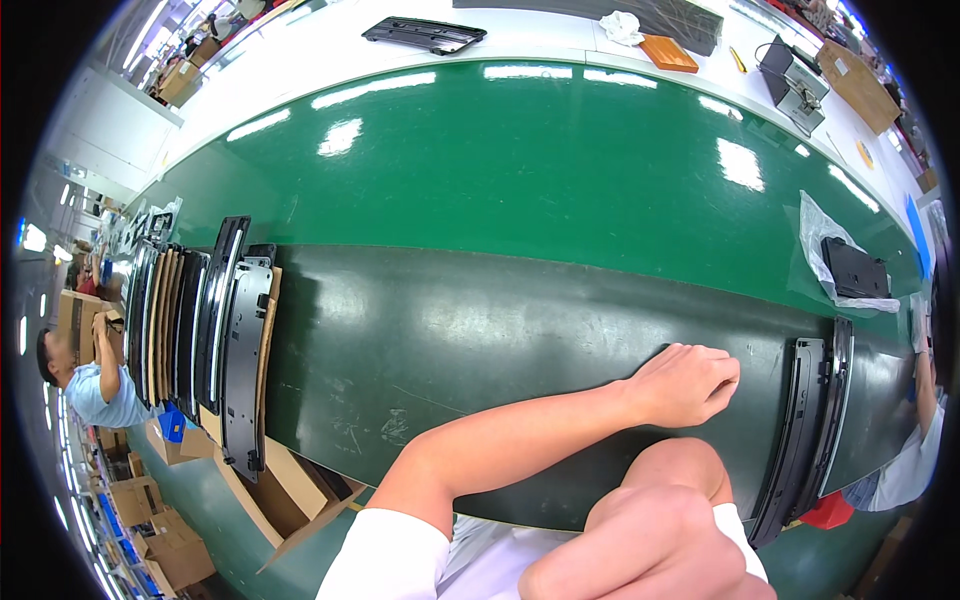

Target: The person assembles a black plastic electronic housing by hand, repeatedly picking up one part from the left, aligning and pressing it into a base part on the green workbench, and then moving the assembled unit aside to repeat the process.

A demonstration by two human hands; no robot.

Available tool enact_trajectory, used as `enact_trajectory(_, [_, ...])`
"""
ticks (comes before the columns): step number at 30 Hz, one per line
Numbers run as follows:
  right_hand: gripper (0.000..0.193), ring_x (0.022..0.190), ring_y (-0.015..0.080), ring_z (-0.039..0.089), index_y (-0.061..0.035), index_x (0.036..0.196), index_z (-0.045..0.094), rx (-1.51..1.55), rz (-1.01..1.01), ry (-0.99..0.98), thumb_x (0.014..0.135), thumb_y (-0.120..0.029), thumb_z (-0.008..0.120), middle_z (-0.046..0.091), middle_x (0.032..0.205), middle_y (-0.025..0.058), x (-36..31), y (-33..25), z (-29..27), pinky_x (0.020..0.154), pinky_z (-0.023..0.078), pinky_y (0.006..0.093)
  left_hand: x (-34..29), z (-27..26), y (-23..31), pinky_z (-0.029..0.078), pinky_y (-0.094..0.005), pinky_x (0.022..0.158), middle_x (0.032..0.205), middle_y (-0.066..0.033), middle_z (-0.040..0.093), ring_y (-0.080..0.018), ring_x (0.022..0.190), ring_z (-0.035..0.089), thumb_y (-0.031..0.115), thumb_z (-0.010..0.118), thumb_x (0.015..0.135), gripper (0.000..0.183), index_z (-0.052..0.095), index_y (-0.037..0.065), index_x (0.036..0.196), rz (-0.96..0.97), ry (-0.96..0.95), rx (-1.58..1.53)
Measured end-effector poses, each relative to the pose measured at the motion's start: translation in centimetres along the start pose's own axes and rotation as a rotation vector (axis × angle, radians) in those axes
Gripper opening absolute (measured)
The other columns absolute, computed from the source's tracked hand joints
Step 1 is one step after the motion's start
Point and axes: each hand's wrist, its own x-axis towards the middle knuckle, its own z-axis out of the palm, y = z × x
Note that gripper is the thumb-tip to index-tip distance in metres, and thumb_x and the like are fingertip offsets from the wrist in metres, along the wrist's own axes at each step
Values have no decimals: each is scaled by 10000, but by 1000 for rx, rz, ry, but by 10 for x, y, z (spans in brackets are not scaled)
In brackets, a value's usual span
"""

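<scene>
My left forearm reaches across to the right, and my left hand [690,382] rests on the dark mat [480,330] with its fingers curled in. Nothing shows in that hand. Bent up toward the camera, my right arm puts my right hand [650,550] very large at the lower edge. Its fingers are partly cut off, so their grip is hidden. To the right of my left hand, long black panels [800,430] lie side by side on the mat. A row of similar black panels [245,360], with brown cardboard sheets between some, stands at the left.
Behind the mat runs a glossy green surface [430,160]. A black part [855,268] lies on clear plastic at right. An open carton [285,500] sits below the left panels. Co-workers [100,385] are at both sides. A black panel [425,35] lies on the far white bench.
</scene>
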Motion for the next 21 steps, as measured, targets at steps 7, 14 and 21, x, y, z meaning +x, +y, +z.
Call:
enact_trajectory(7, [395, 372, 140, 234, -53, 497, 374, 24, -104, 90, 490, -136, 760, 250, 492, 8, 6, -1, -1, 385, 140, 276, 6, 0, 6, 515, -470, 654, 885, -121, 692, -369, 754, 659, 118, 629, 925, 82, 643, 39, 908, 30, 19, 13])
enact_trajectory(14, [307, 348, 179, 285, -38, 536, 396, 58, -301, -139, 574, 0, 699, 289, 500, 27, -7, 15, -35, 354, 184, 302, 1, 5, 2, 520, -402, 631, 848, -87, 676, -262, 664, 641, 149, 650, 953, 89, 672, 64, 940, -6, -13, 30])
enact_trajectory(21, [330, 465, 245, 495, -57, 567, 417, 222, 65, -896, 772, -2, 671, 437, 590, 64, 19, -16, -102, 405, 351, 340, 6, 7, 8, 523, -454, 682, 862, -106, 674, -350, 754, 652, 143, 628, 957, 98, 652, 53, 926, -41, -51, 38])
